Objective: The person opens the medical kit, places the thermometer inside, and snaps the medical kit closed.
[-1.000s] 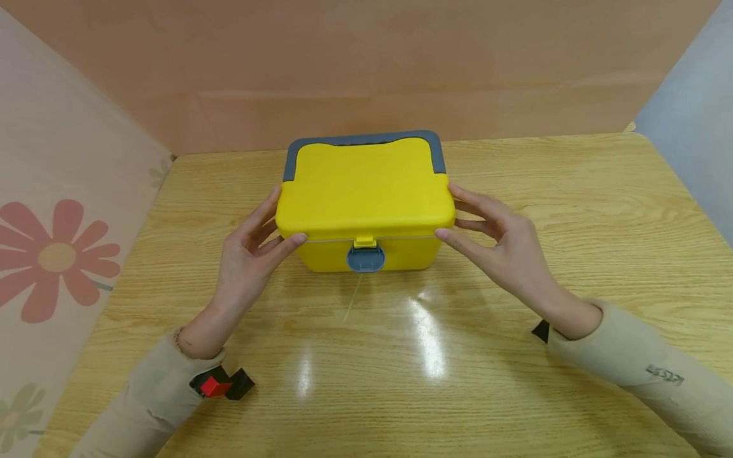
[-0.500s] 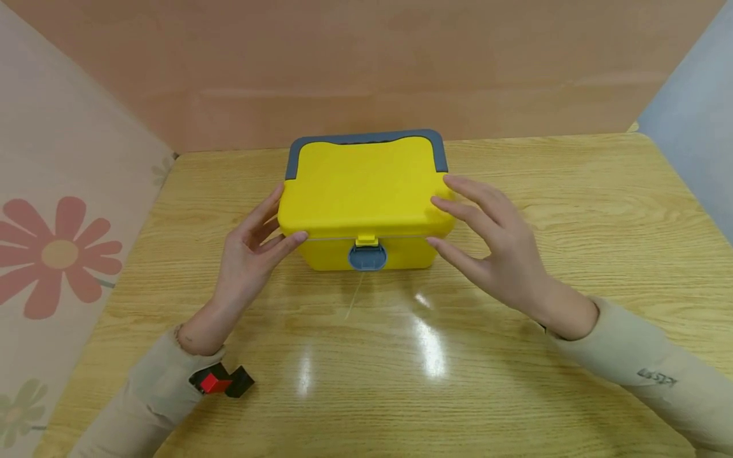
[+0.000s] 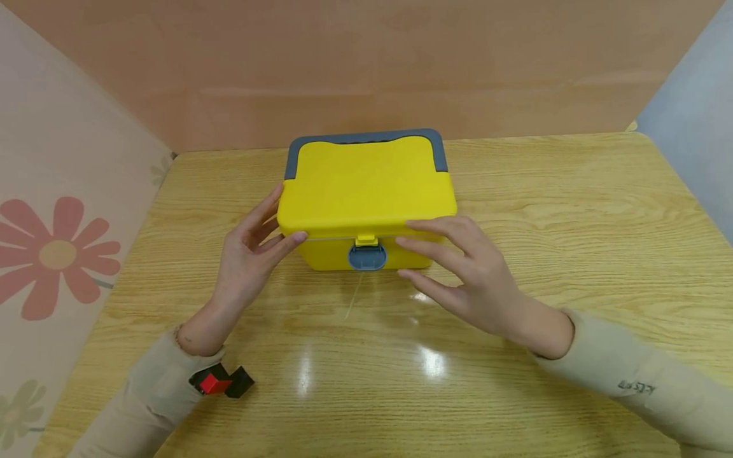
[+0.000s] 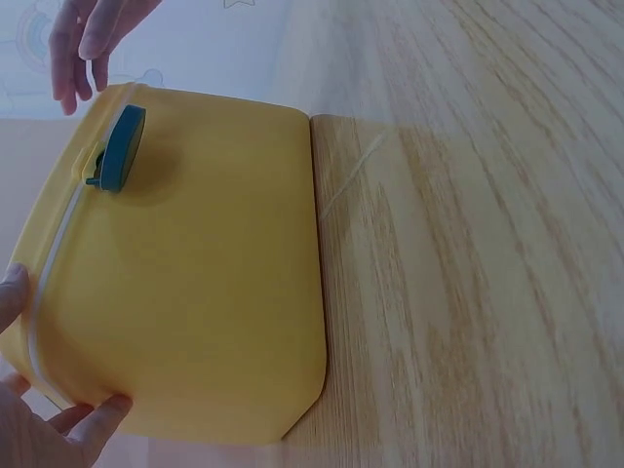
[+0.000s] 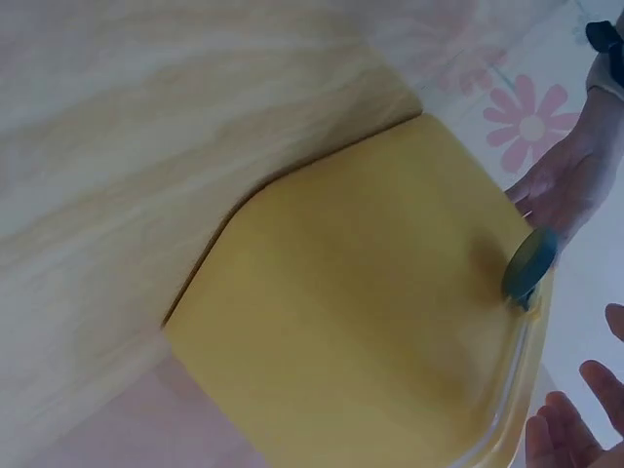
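Note:
A yellow plastic storage box (image 3: 372, 184) with a folded grey-blue carry handle (image 3: 366, 137) stands on the wooden table, its lid down. On its front, the grey-blue latch (image 3: 368, 257) is swung outward from the wall, as the left wrist view also shows. My left hand (image 3: 246, 261) holds the left front corner, thumb on the front by the lid seam and fingers along the side. My right hand (image 3: 475, 273) is in front of the right front corner, fingers spread and fingertips close to the front face, to the right of the latch. Whether they touch it I cannot tell.
The wooden table (image 3: 515, 407) runs up to a pinkish-brown back wall (image 3: 366, 63). A wall with flower prints (image 3: 56, 256) is on the left. A thin pale strand (image 3: 354, 298) lies before the box. A black and red strap mount (image 3: 220, 381) is on my left wrist.
My right hand has left the box's right side and moved left and toward me, to the front near the latch. The left hand keeps its hold; the box has hardly moved.

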`<state>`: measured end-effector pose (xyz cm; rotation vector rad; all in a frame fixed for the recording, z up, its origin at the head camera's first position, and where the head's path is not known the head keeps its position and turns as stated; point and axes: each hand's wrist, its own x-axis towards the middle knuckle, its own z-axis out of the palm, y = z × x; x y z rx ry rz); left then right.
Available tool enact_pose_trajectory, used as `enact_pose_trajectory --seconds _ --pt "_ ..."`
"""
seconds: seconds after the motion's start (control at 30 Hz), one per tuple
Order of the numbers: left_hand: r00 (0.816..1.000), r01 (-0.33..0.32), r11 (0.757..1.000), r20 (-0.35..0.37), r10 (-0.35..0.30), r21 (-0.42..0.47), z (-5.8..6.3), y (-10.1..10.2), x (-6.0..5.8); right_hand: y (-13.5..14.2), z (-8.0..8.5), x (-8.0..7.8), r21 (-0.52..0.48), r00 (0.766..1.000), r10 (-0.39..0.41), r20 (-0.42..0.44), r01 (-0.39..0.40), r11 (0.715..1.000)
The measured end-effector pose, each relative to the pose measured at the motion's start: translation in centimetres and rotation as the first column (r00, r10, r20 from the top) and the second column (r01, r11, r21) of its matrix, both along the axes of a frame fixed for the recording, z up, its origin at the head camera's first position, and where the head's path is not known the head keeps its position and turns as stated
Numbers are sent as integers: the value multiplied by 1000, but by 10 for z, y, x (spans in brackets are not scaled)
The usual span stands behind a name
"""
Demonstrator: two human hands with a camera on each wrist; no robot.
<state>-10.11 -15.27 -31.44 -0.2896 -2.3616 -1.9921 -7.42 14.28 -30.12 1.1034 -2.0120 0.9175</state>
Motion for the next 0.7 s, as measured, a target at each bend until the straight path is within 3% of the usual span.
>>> enact_pose_trajectory --seconds 0.4,0.7 --pt "1000 22 999 -11 -22 35 -1 -1 0 -13 -15 12 -70 990 -10 141 20 997" --pt "1000 18 1000 -8 -18 20 -1 -1 0 -16 -25 12 -13 951 -63 301 70 997"
